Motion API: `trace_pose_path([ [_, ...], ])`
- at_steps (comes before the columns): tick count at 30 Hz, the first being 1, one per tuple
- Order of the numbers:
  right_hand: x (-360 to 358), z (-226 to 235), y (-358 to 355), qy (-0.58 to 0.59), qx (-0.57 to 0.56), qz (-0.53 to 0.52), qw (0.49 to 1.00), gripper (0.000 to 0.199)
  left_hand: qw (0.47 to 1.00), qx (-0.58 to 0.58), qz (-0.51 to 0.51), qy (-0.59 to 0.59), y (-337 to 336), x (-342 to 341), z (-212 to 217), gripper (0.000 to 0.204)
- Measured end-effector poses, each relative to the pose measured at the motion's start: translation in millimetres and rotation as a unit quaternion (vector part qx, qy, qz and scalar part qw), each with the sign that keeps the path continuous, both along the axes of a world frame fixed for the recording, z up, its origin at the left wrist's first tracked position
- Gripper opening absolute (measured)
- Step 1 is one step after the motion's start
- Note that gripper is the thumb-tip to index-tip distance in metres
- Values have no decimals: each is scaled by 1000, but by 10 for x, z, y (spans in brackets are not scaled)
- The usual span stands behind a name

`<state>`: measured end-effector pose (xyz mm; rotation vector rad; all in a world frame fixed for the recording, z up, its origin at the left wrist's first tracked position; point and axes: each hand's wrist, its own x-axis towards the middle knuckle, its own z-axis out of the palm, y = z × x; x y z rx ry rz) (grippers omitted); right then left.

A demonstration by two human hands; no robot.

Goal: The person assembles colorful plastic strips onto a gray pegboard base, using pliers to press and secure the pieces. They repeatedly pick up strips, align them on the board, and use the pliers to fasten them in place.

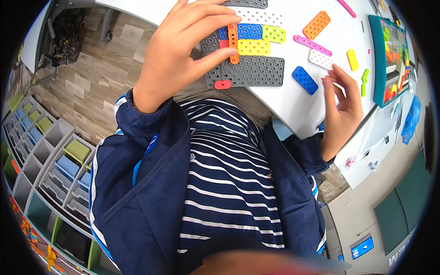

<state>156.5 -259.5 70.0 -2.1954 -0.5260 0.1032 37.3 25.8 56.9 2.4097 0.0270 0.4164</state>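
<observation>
My left hand (176, 50) is closed, pinching an upright orange perforated strip (233, 40) between thumb and index finger. The strip lies across an assembly of building plates: a dark grey perforated base plate (256, 71), a blue plate (250, 31), a yellow plate (254, 47), a lime-green plate (274, 34) and a white plate (259, 17). A small red connector (222, 85) sits at the base's near left corner. My right hand (343, 105) has its fingers curled but apart, with nothing visible between them; its fingertips are beside a loose white plate (321, 59).
Loose pieces lie on the white table (275, 98): a blue plate (305, 80), a pink strip (312, 45), an orange plate (316, 25) and a yellow plate (352, 60). A teal-edged box of parts (379, 59) stands at right. Storage drawers (68, 167) line the left.
</observation>
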Motion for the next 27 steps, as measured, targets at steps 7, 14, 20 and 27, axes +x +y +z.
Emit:
trace_pose_path([
  [7,-32,-95,429,-68,-4,133,989,31,999,-7,-28,-30,-63,52,-53,48],
  [14,-33,-214,699,-113,-31,181,976,31,999,1,-33,1,-49,56,-93,53],
  [20,-27,-175,713,-98,-16,169,980,31,999,-16,-37,-4,-67,68,-151,53],
  [27,13,-192,836,-97,44,127,986,31,999,-33,-14,-18,-121,102,-138,44],
])
